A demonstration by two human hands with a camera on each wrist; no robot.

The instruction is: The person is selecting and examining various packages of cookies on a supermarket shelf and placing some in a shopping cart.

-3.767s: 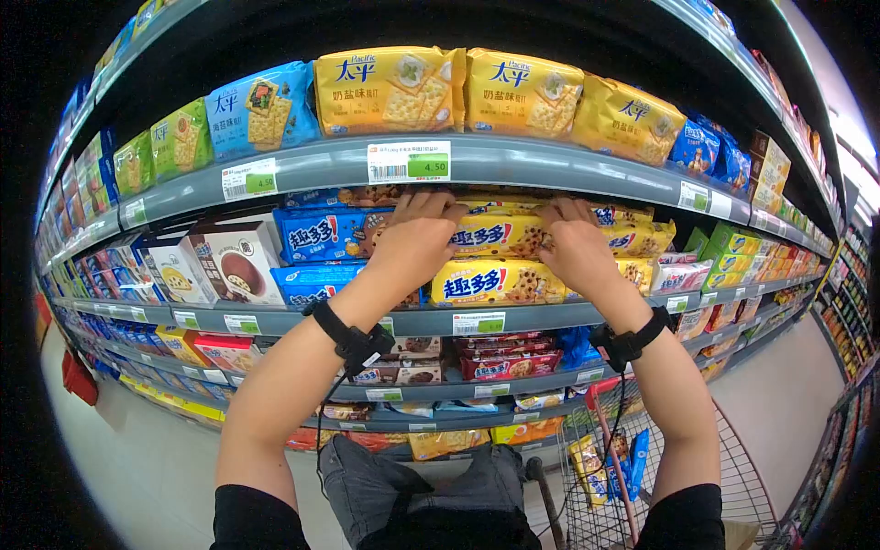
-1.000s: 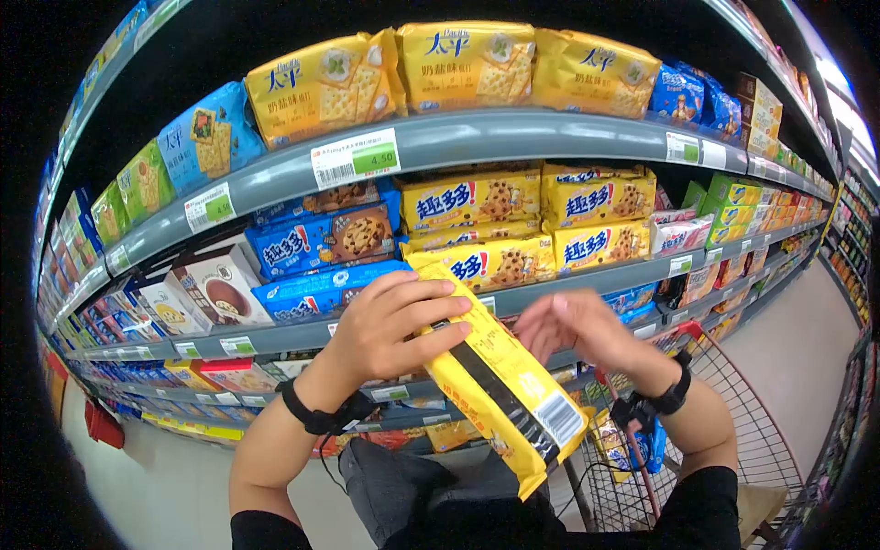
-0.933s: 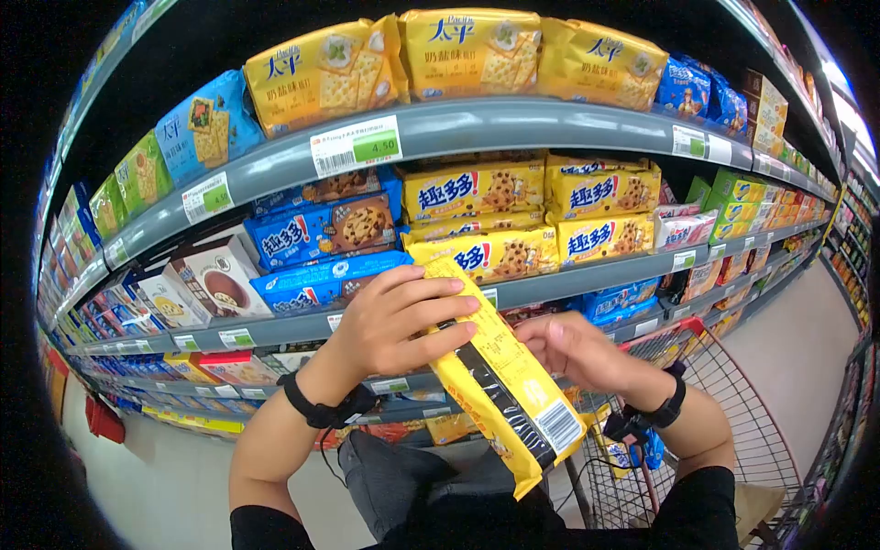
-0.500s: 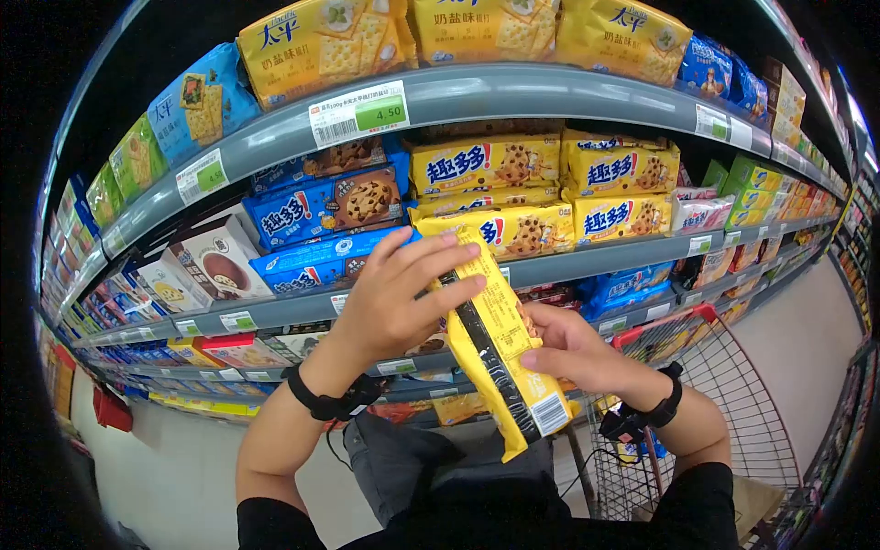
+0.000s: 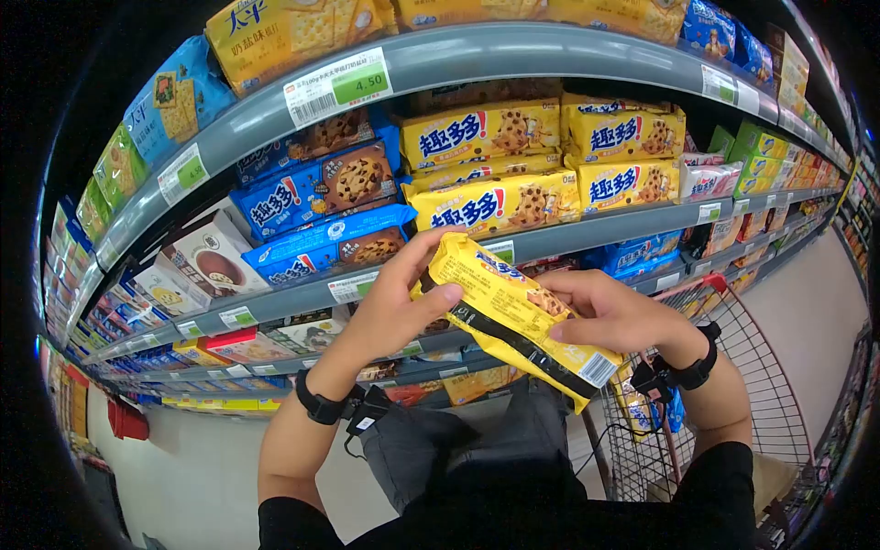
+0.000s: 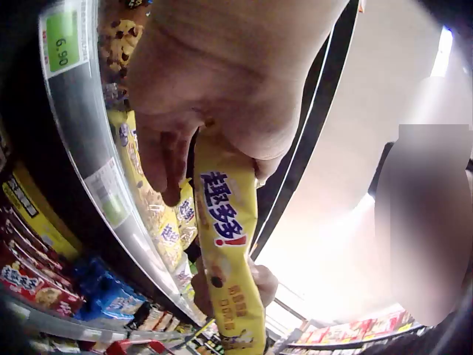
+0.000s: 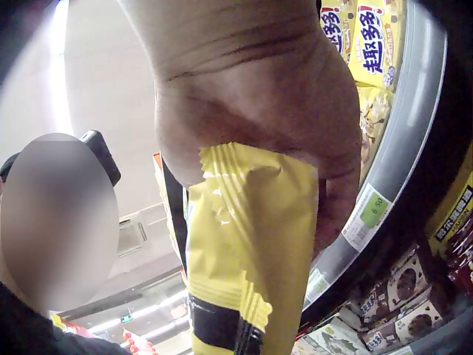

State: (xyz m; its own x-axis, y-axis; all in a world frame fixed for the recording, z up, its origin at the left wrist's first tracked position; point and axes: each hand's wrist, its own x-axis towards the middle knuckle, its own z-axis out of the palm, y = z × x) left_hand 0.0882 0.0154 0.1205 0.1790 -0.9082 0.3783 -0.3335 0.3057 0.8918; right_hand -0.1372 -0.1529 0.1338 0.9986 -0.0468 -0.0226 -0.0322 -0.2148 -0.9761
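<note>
A yellow cookie pack (image 5: 513,316) with a black band and a barcode is held in front of the shelf, its printed back facing up. The left hand (image 5: 401,298) grips its upper left end, thumb on top. The right hand (image 5: 610,313) pinches the lower right part between thumb and fingers. In the left wrist view the pack (image 6: 230,244) hangs below the left hand (image 6: 214,96). The right wrist view has the pack's crimped end (image 7: 251,222) against the right palm (image 7: 259,96).
Yellow packs (image 5: 500,200) and blue packs (image 5: 321,188) are stacked on the shelf just beyond the hands. A shelf edge (image 5: 513,64) with price tags runs above. A wire cart (image 5: 733,367) holding several packs stands at the lower right; a red basket (image 5: 126,420) is on the floor.
The right hand has gone from hanging free to holding the pack, which came off the shelf area and now lies flatter. The left hand's fingers have moved from its top to beneath. The head view has tilted down.
</note>
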